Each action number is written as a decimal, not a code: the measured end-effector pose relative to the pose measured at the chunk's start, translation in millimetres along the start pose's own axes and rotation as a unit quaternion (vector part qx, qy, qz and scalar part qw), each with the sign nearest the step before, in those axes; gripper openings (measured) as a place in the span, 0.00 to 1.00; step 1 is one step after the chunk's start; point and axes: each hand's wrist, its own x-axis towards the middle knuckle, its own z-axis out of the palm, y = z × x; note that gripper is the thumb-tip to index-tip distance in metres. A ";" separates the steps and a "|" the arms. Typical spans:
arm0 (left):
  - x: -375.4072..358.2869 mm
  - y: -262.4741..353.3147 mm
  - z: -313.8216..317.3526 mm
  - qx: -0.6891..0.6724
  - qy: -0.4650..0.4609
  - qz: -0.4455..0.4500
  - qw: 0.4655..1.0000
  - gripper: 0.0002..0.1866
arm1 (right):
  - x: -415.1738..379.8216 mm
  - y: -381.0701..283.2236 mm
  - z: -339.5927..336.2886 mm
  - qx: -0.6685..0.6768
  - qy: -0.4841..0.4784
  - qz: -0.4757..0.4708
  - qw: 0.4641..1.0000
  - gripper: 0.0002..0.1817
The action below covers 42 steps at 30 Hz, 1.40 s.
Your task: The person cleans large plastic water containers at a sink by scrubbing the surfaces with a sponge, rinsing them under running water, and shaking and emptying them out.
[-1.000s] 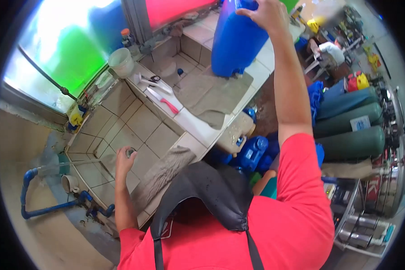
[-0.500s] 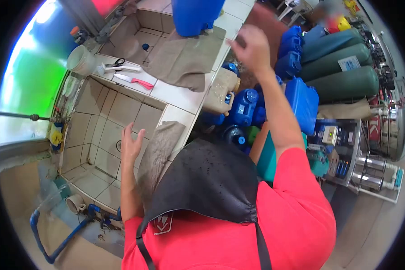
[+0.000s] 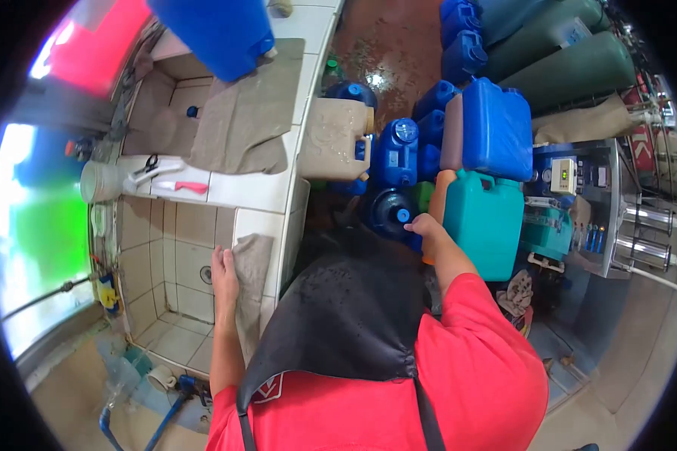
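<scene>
My left hand (image 3: pixel 225 279) is over the front tiled basin (image 3: pixel 188 259), fingers stretched out and nothing in them. Beside its fingers a grey cloth (image 3: pixel 253 264) drapes over the basin's right ledge. My right hand (image 3: pixel 427 231) reaches down on the right, its fingertips right at the neck of a round blue water bottle (image 3: pixel 387 208) with a blue cap. Most of that hand's fingers are hidden behind its back, so I cannot tell their grip. A teal jerrycan (image 3: pixel 486 225) stands just right of this hand.
A big blue container (image 3: pixel 214 34) stands on a grey cloth (image 3: pixel 252 113) over the back basin. A pink-handled knife (image 3: pixel 184 186) lies on the tiled divider. A beige jerrycan (image 3: pixel 331 139) and several blue jugs crowd the floor. Green cylinders (image 3: pixel 572 68) lie at the back right.
My right hand has swung down from beside the back counter to the round bottle's neck. My left hand stays open by the cloth. The view has shifted right.
</scene>
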 end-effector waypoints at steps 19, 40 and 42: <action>-1.3 -42.3 -8.7 0.126 0.020 0.050 0.991 0.26 | 141.7 10.1 -11.2 0.090 0.082 -0.026 0.992 0.25; -8.3 11.6 11.2 0.069 0.130 0.026 0.989 0.23 | -235.9 -487.0 -377.6 0.006 0.565 -0.697 0.441 0.24; -7.5 6.8 10.8 0.077 0.131 0.019 0.988 0.24 | -258.1 -539.8 -387.6 -0.044 0.592 -0.695 0.405 0.33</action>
